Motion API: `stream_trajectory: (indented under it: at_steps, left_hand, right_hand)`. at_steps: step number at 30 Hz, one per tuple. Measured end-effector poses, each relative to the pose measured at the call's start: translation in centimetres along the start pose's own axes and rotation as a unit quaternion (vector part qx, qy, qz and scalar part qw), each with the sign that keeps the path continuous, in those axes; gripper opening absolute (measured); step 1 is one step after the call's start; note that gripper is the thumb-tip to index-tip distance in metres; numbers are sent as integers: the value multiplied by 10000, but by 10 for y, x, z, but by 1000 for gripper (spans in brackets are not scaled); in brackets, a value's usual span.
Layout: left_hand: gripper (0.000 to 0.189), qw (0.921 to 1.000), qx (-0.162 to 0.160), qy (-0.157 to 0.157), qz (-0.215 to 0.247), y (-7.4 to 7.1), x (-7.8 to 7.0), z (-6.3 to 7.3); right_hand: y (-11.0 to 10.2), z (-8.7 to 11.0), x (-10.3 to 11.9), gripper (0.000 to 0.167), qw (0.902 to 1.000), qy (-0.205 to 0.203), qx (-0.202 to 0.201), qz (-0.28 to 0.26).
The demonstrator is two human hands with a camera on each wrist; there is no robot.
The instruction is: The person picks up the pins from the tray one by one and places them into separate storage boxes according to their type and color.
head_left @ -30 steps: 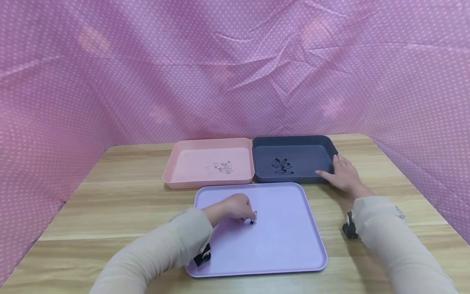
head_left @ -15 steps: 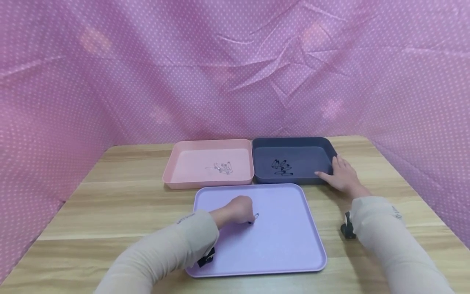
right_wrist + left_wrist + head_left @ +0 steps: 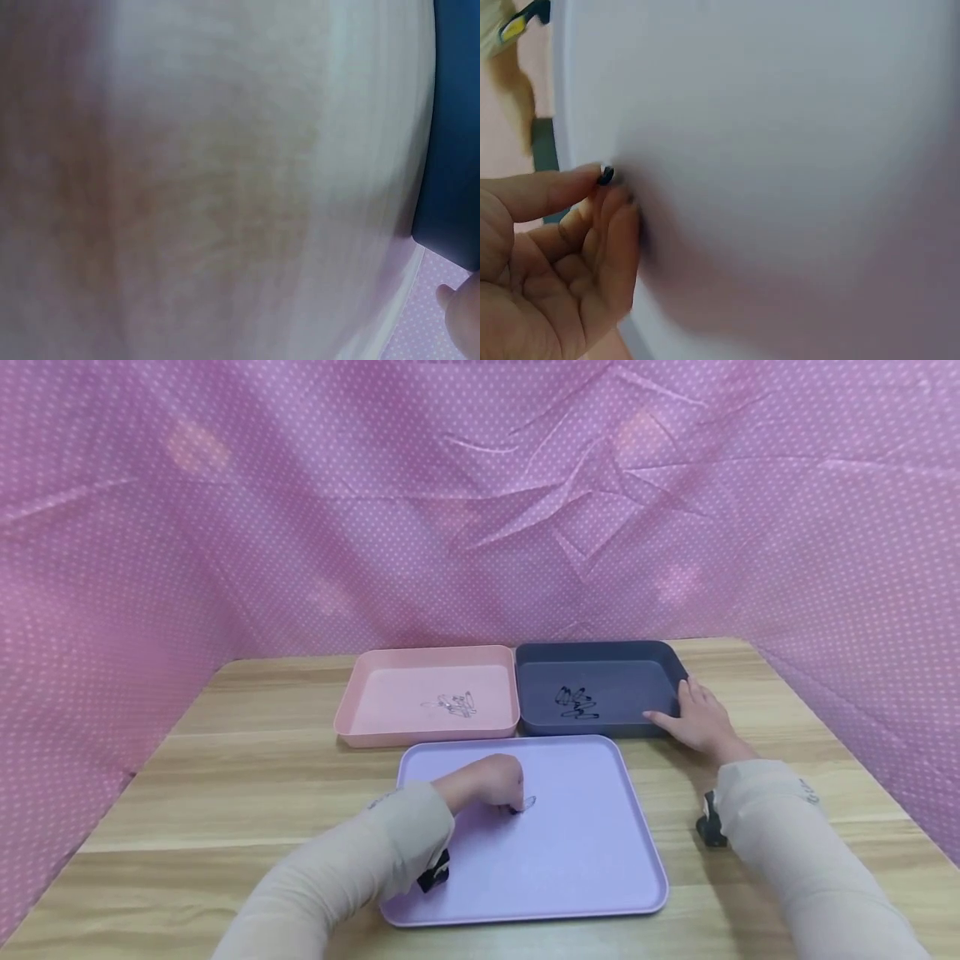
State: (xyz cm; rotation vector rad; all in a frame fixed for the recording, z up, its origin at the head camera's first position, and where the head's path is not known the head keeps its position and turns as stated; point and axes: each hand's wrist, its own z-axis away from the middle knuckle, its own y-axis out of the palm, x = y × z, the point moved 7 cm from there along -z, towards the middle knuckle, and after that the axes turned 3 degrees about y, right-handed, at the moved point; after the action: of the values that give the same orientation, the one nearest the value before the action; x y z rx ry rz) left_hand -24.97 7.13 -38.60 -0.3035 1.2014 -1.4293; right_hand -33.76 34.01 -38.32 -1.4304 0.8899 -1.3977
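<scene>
My left hand (image 3: 495, 781) is over the lilac tray (image 3: 577, 877), thumb and fingertips pinching a small safety pin (image 3: 530, 803). The pin's thin loop sticks out to the right of the fingers; in the left wrist view its dark end (image 3: 605, 176) shows at the thumb tip. My right hand (image 3: 701, 718) rests at the right front corner of the dark grey tray (image 3: 637, 728), thumb over the front rim and fingers along the right side. Black safety pins (image 3: 577, 703) lie in a small heap in that tray. Silvery pins (image 3: 457, 702) lie in the pink tray (image 3: 420, 740).
The pink and dark grey trays stand side by side behind the lilac tray on a wooden table (image 3: 247, 793). A pink dotted cloth (image 3: 480, 527) hangs behind and along both sides. Each wrist wears a small black camera.
The left hand has shifted slightly to the right over the lilac tray, with the pin now pointing out to the right of the fingers. The right hand stays at the dark tray's corner.
</scene>
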Motion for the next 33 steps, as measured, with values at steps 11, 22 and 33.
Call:
stream_trajectory:
  at_steps: [11, 22, 33]
  left_hand:
    - [13, 9914, -58, 327, 1270, -23, -10, -11]
    - [5, 9733, -614, 747, 2082, -59, -22, -34]
    - [10, 9615, -1375, 705, 2273, -72, -19, -66]
  right_hand:
    - [1, 1, 1, 98, 10000, -27, 68, 26]
    - [0, 1, -2, 98, 9999, 49, 156, 12]
    - [2, -2, 2, 97, 9998, 4, 181, 82]
